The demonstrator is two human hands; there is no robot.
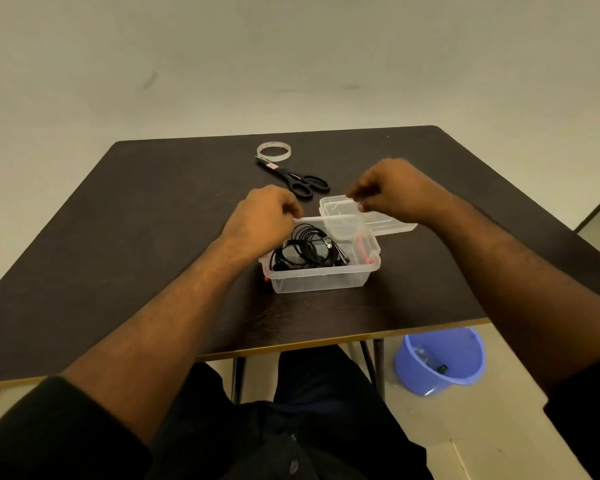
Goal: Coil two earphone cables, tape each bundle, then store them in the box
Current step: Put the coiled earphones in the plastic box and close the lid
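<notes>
Scissors (300, 181) and tape roll (274, 151) lie beyond the box (321, 278); both hands' curled fingers (293, 210) hold nothing visible.

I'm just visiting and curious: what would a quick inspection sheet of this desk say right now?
Surface: dark table, light front edge.
Job's things: clear box open, holding tangled black earphone cables; lid behind it; tape roll and scissors at the far side.
Clutter: nothing seen on the table.
Hands: left hand at the box's far-left rim, right hand over the lid; fingers curled, grip unclear.
Cables: only those in the box.
Surroundings: plain wall; blue bucket on the floor.
</notes>
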